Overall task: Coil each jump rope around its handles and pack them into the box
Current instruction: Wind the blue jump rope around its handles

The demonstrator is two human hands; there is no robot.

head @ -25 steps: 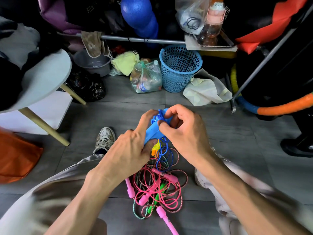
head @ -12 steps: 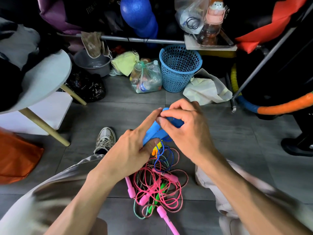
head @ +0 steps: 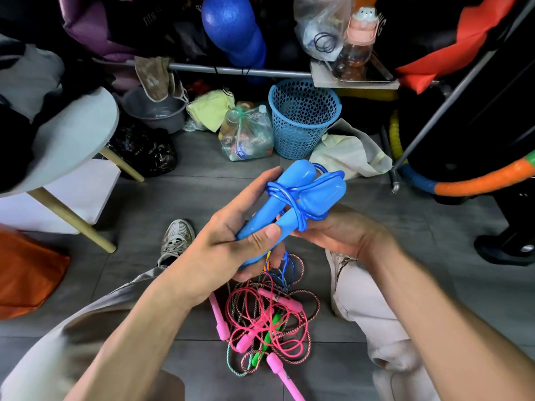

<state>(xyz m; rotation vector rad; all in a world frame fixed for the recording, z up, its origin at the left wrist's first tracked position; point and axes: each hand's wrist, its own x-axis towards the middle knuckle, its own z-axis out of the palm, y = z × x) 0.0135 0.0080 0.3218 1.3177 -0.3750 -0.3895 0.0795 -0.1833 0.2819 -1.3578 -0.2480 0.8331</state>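
Blue jump rope [head: 298,204] sits in our hands above the floor, its two handles side by side and a few turns of cord wrapped around their thick far ends. Our left hand [head: 231,244] grips the narrow near ends, thumb curled across the front and fingers closed behind. Our right hand [head: 335,233] lies palm up under the bundle; we cannot tell whether its fingers close on the handles or only support them, because the handles hide the fingertips. A tail of blue cord [head: 285,264] hangs from the bundle toward the pile of ropes [head: 269,319] on the floor between our legs, where pink and green handles lie tangled in pink and braided cords.

We judge the step in hand to be winding the rest of the blue cord. To do it well, we keep the left grip firm so the handles stay parallel, feed the slack with the right hand, and lay each turn snug beside the one before rather than over it. We should lift the tail free of the pile first, since it may snag there. No box shows in view.
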